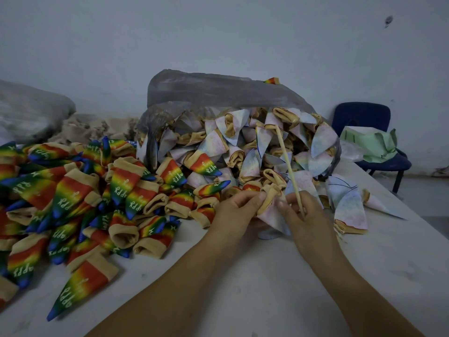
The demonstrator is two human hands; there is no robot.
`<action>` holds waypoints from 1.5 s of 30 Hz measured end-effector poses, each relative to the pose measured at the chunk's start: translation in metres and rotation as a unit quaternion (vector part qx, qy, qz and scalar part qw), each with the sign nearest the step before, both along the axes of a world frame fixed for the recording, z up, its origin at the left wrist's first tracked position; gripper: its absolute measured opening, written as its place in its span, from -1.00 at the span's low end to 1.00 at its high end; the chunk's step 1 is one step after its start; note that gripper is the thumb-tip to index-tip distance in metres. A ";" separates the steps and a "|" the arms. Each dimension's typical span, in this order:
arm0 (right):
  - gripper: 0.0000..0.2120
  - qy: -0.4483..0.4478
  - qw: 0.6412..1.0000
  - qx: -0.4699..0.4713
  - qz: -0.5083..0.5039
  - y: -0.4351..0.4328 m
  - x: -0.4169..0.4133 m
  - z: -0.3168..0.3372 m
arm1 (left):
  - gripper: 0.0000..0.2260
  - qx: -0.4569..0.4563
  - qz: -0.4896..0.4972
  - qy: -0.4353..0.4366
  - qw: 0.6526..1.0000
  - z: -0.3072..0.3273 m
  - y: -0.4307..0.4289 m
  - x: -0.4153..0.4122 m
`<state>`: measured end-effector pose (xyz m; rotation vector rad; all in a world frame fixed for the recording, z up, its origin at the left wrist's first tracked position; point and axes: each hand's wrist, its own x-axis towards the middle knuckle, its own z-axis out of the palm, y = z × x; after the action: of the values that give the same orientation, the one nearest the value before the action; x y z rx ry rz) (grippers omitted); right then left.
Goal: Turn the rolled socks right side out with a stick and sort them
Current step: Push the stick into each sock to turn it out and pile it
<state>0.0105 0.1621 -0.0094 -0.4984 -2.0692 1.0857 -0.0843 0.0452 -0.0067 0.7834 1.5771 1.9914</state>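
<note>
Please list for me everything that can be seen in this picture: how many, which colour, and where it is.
plastic bag: one, grey see-through, centre back
pale socks: many, whitish with tan cuffs, spilling from the plastic bag
rainbow socks: many, red to blue with tan cuffs, heaped at left
table: one, whitish, under everything
chair: one, dark blue, back right
green bag: one, light green, on the chair
held sock: one, pale with tan cuff, front centre
stick: one, light wood, slanting up over the pale socks
left hand: one, pinching the held sock's cuff
right hand: one, gripping the stick
</note>
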 end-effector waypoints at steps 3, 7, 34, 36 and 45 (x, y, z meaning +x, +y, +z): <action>-0.89 -0.004 0.999 0.031 -0.011 -0.002 0.000 0.000 | -0.86 -0.013 -0.029 -0.014 0.999 0.002 -0.001 0.004; -0.97 0.005 1.000 0.012 -0.025 -0.002 0.002 0.005 | -0.81 -0.047 -0.005 0.003 0.999 -0.002 0.000 0.004; -0.82 0.111 0.994 -0.009 -0.013 -0.025 -0.002 0.010 | -0.64 0.076 -0.113 -0.312 0.940 0.015 0.004 0.013; -0.76 0.100 0.995 -0.005 -0.014 -0.025 -0.003 0.007 | -0.68 0.064 -0.121 -0.312 0.940 0.017 0.004 0.013; -0.76 0.078 0.990 -0.114 0.018 -0.022 -0.002 0.002 | -0.61 0.027 -0.067 -0.174 0.982 0.007 0.007 0.010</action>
<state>0.0089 0.1404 -0.0074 -0.4728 -1.8338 1.3483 -0.0748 0.0527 0.0005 0.5087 1.2416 1.9537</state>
